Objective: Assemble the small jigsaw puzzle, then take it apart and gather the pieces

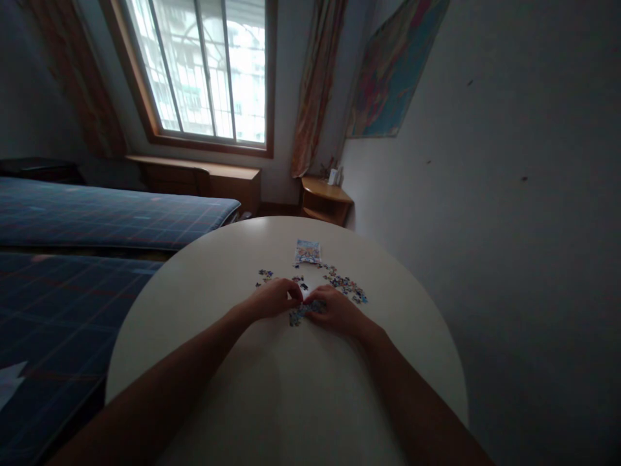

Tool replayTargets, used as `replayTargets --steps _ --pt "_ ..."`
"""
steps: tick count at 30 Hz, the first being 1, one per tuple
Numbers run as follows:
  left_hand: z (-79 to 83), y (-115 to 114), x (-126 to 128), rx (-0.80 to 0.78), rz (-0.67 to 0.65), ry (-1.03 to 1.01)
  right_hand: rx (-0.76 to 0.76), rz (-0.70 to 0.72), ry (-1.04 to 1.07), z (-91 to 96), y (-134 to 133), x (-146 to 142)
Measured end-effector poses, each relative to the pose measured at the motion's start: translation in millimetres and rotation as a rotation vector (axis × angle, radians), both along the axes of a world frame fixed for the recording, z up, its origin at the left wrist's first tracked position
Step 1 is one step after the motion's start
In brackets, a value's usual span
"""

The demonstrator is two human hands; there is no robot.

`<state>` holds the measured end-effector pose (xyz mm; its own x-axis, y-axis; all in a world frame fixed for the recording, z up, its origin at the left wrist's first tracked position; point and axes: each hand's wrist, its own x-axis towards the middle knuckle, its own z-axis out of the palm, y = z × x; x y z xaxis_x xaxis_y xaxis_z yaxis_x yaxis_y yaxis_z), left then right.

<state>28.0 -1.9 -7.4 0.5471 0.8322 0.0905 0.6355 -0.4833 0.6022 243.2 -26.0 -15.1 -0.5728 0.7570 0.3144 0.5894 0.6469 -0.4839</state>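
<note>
A partly joined section of a jigsaw puzzle [295,318] lies flat on the round table, just in front of my hands. My left hand [275,296] is at its upper left, with finger and thumb tips pinched together at the section's edge; whatever is between them is too small to make out. From the right, my right hand [332,309] reaches over the section, fingers and thumb curled about its edge and hiding part of it. The fingertips of both hands nearly meet. Beyond them are loose puzzle pieces [345,285], thickest to the right, and a smaller group of pieces [264,274] to the left.
A small picture card or packet [308,251] lies past the pieces on the pale round table [194,310]. Beds with plaid mattresses [116,210] stand close on the left. A wall [509,259] runs along the right, and a corner shelf [327,191] stands behind the table.
</note>
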Motion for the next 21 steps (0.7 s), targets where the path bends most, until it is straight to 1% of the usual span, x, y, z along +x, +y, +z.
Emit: replayTargets --steps 6,12,21 --pt "-1.8 1.0 -0.4 0.032 -0.012 0.017 -0.012 -0.004 -0.011 1.4 -0.9 0.1" --pt "-0.5 7.2 -7.9 0.075 0.049 0.036 -0.018 0.001 -0.017 3.9 -1.5 -1.6" --pt "4.5 6.0 -14.0 0.056 0.047 0.113 0.001 -0.008 -0.021 4.8 -2.7 -2.3"
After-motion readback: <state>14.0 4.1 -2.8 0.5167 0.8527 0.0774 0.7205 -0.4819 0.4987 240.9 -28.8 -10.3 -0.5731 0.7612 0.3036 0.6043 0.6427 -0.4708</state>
